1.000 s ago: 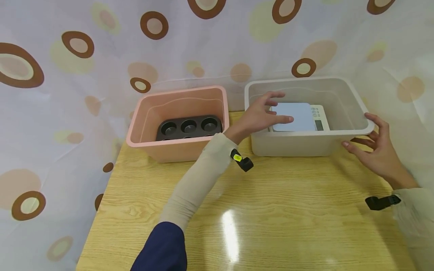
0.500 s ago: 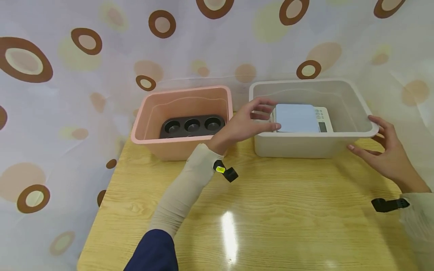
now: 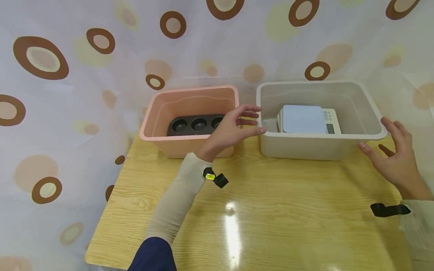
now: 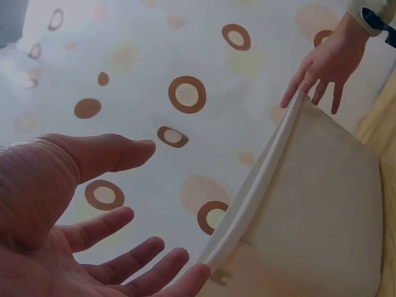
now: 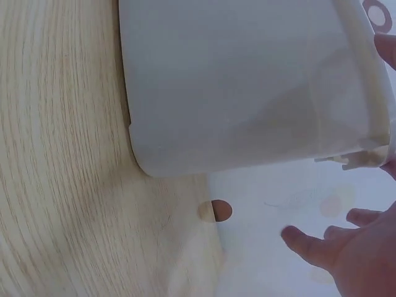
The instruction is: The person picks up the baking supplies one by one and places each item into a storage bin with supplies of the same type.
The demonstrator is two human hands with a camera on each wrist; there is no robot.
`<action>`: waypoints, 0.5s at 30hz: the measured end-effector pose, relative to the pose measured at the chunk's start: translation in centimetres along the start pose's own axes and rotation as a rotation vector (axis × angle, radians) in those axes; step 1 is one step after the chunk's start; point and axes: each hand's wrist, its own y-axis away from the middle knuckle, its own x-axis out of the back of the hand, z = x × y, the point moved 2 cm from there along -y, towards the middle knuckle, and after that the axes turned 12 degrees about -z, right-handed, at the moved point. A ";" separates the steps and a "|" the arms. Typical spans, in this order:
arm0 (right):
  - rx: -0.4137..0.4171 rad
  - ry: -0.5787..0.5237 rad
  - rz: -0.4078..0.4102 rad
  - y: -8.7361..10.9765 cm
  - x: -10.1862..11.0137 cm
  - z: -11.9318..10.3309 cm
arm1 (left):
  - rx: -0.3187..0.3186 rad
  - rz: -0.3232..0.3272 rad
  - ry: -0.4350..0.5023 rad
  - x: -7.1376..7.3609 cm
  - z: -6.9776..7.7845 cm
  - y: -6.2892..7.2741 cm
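A kitchen scale (image 3: 303, 119) with a pale blue top plate and white button panel lies in the off-white bin (image 3: 301, 146). My left hand (image 3: 234, 126) hovers at this bin's left rim, fingers spread and holding nothing; the left wrist view shows its thumb and fingers (image 4: 127, 266) apart. At the bin's right front corner is my right hand (image 3: 395, 154), its fingertips touching the rim and its thumb lower, by the front wall. The right wrist view shows the bin's outer wall (image 5: 235, 86) beside the right hand (image 5: 365, 260). Part of the left hand overlaps the pink bin (image 3: 162, 138).
A dark muffin tin (image 3: 190, 124) lies inside the pink bin. Both bins stand side by side at the back of the wooden table (image 3: 288, 210), close to a patterned curtain (image 3: 217, 45). The table's left edge shows at the lower left.
My left hand has moved left from over the scale to the bin's left rim. The right hand stays at the right corner, while the head view has shifted slightly.
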 end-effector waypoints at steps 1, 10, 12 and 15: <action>-0.004 -0.004 0.013 0.1 -0.1 0.0 | -0.009 0.008 0.006 0.1 -0.2 0.2; 0.020 0.072 0.089 0.8 -0.9 -0.5 | -0.015 0.066 -0.001 1.2 -1.3 2.8; 0.038 0.090 0.113 1.0 -1.2 -0.9 | -0.006 0.073 -0.009 1.5 -1.5 3.3; 0.137 0.090 0.191 1.2 -1.9 -1.7 | 0.014 0.087 -0.023 1.7 -1.7 3.9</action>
